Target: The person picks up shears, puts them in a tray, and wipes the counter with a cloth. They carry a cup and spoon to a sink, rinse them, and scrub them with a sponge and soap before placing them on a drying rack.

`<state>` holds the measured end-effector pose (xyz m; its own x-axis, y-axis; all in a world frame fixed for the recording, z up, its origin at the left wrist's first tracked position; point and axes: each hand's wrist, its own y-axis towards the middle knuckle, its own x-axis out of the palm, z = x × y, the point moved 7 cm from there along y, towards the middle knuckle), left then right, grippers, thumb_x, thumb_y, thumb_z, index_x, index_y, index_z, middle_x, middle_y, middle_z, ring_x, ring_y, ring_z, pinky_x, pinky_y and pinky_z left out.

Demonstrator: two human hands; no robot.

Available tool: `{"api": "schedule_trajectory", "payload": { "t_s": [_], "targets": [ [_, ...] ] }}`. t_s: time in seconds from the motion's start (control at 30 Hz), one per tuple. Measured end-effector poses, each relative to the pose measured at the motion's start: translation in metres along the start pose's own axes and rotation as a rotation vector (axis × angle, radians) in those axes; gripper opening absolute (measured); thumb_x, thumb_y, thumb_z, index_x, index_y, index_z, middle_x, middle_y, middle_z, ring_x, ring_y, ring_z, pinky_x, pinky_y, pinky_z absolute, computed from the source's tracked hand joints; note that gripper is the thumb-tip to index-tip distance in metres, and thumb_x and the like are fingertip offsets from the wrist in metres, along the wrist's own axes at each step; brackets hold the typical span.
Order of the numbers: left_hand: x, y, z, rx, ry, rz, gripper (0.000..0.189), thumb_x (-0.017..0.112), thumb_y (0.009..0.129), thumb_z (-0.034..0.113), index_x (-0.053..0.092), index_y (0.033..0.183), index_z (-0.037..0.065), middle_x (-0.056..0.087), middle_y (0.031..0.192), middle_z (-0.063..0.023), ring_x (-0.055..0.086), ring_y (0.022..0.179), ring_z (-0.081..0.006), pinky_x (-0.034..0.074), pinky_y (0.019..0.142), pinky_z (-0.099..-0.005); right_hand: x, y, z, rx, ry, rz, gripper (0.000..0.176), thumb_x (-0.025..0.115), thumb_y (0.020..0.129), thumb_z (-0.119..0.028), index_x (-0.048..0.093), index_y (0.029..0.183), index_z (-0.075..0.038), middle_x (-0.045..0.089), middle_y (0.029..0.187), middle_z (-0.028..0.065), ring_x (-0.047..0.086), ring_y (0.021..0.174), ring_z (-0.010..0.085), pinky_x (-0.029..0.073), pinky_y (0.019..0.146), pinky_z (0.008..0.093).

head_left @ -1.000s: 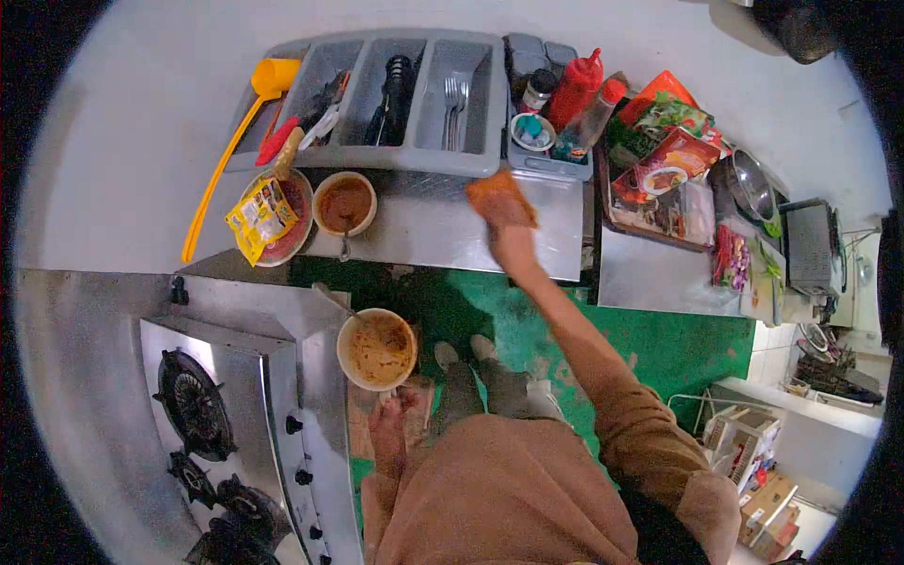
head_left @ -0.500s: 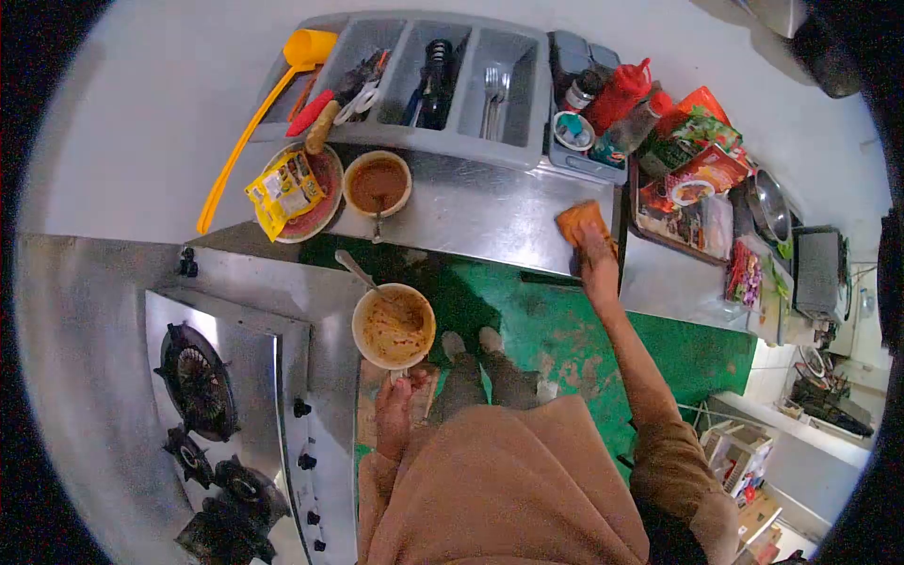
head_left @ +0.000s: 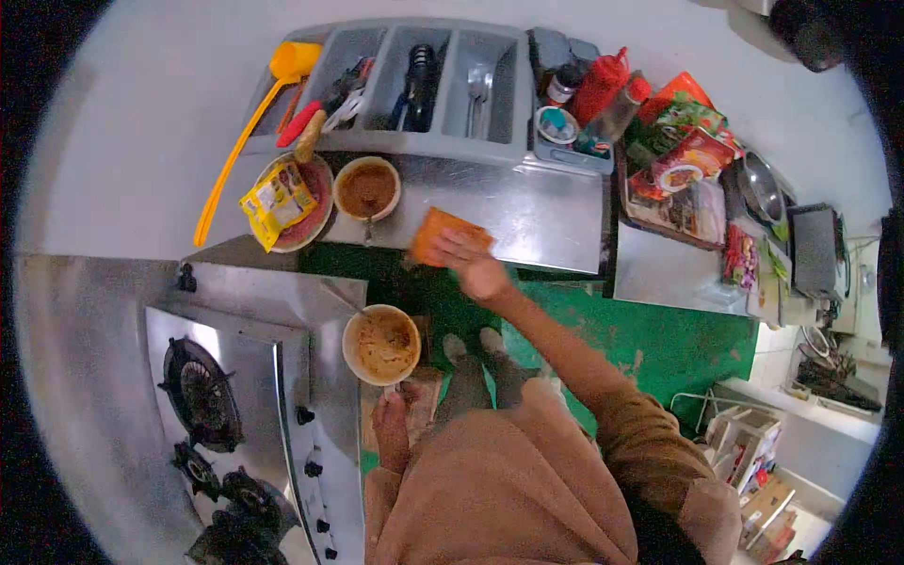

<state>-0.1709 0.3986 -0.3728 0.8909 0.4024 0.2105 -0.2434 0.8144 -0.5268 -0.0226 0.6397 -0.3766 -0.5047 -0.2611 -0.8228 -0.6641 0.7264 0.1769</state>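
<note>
My left hand (head_left: 391, 420) is closed on the handle of a white cup (head_left: 353, 363), held in front of my body beside the stove. Reddish-brown residue coats the inside of the cup, and a metal spoon (head_left: 343, 296) leans out over its rim. My right hand (head_left: 478, 270) has its fingers pressed on a folded orange cloth (head_left: 438, 226) at the front edge of the steel counter (head_left: 551, 212). Just left of the cloth stands a bowl of reddish-brown sauce (head_left: 367, 188) with a spoon in it.
A plate (head_left: 323, 209) bears a yellow packet (head_left: 279, 202). Behind stands a grey cutlery tray (head_left: 461, 146) with a yellow ladle (head_left: 235, 141) across its left side. Bottles (head_left: 603, 85) and a tray of food packets (head_left: 673, 235) lie right. The gas stove (head_left: 250, 348) is at left.
My right hand has swept the orange cloth leftward along the counter, from its right end to near the sauce bowl. The cup in my left hand has shifted slightly down and left.
</note>
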Motion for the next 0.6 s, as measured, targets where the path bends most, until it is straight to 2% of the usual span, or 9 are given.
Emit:
{"api": "schedule_trajectory", "payload": {
  "t_s": [0.1,0.13,0.17,0.2,0.27,0.4,0.43,0.53,0.6],
  "targets": [
    [0.006,0.006,0.007,0.05,0.027,-0.036,0.037,0.048,0.091,0.033,0.055,0.103,0.0,0.059,0.095,-0.0092,0.057,0.088,-0.019,0.044,0.081,-0.0335,-0.048,-0.092,0.073,0.41,0.202,0.172,0.05,0.043,0.071,0.005,0.053,0.119,-0.007,0.047,0.128,0.0125,0.034,0.127,0.0272,0.025,0.106,0.0395],
    [0.01,0.007,0.011,0.029,-0.042,-0.02,0.037,0.049,0.09,0.034,0.054,0.104,-0.001,0.059,0.095,-0.0097,0.057,0.088,-0.0192,0.044,0.081,-0.0336,-0.082,-0.103,0.079,0.37,-0.205,0.166,0.046,0.041,0.075,0.004,0.054,0.118,-0.008,0.05,0.125,0.0124,0.037,0.125,0.0261,0.027,0.105,0.0374],
    [0.011,0.007,0.012,0.009,-0.107,-0.003,0.038,0.05,0.09,0.034,0.054,0.105,-0.001,0.059,0.095,-0.0101,0.057,0.088,-0.0193,0.044,0.081,-0.0337,-0.104,-0.109,0.106,0.602,0.081,0.278,0.042,0.045,0.078,0.004,0.056,0.116,-0.009,0.052,0.122,0.0126,0.042,0.121,0.0262,0.032,0.102,0.036],
    [0.01,0.009,0.01,0.007,-0.102,-0.011,0.038,0.05,0.09,0.034,0.054,0.105,-0.001,0.059,0.095,-0.0101,0.057,0.088,-0.0193,0.044,0.081,-0.0337,-0.119,-0.113,0.118,0.502,-0.178,0.342,0.036,0.05,0.079,0.001,0.056,0.114,-0.007,0.053,0.12,0.0135,0.045,0.118,0.0274,0.036,0.099,0.0358],
    [0.01,0.015,0.005,0.019,-0.085,-0.07,0.038,0.051,0.089,0.034,0.053,0.106,0.0,0.06,0.096,-0.0101,0.057,0.089,-0.02,0.045,0.081,-0.0344,-0.124,-0.096,0.134,0.609,-0.274,0.449,0.036,0.05,0.076,0.002,0.057,0.111,-0.003,0.054,0.116,0.0166,0.048,0.113,0.0305,0.038,0.096,0.0373],
    [0.025,0.015,0.016,0.086,0.06,-0.148,0.036,0.049,0.09,0.031,0.053,0.108,0.0,0.06,0.097,-0.0099,0.058,0.089,-0.0206,0.045,0.081,-0.0343,-0.039,-0.015,0.102,0.388,-0.292,0.589,0.042,0.049,0.067,0.004,0.058,0.108,-0.002,0.057,0.107,0.0201,0.051,0.105,0.0354,0.038,0.094,0.044],
    [0.025,0.018,0.008,0.029,0.049,-0.148,0.036,0.049,0.09,0.031,0.053,0.108,0.0,0.06,0.098,-0.0099,0.058,0.088,-0.0205,0.045,0.081,-0.0343,-0.019,-0.005,0.09,0.326,-0.088,0.65,0.044,0.048,0.066,0.004,0.058,0.109,-0.004,0.055,0.113,0.0175,0.05,0.108,0.0347,0.036,0.096,0.0442],
    [0.045,0.024,0.01,-0.037,-0.015,-0.166,0.038,0.049,0.09,0.033,0.053,0.108,0.0,0.06,0.097,-0.0096,0.058,0.086,-0.0202,0.045,0.081,-0.034,-0.024,-0.027,0.03,0.288,-0.193,0.486,0.048,0.048,0.065,0.007,0.057,0.11,-0.005,0.053,0.119,0.0122,0.048,0.112,0.0318,0.035,0.098,0.0433],
    [0.055,0.026,0.014,-0.045,-0.079,-0.182,0.039,0.048,0.09,0.035,0.053,0.107,0.0,0.059,0.096,-0.0094,0.058,0.086,-0.0199,0.045,0.081,-0.0338,-0.032,-0.07,0.033,0.118,-0.174,0.276,0.036,0.052,0.075,-0.007,0.057,0.111,-0.006,0.054,0.117,0.013,0.044,0.116,0.0263,0.028,0.101,0.0429]
  ]
}}
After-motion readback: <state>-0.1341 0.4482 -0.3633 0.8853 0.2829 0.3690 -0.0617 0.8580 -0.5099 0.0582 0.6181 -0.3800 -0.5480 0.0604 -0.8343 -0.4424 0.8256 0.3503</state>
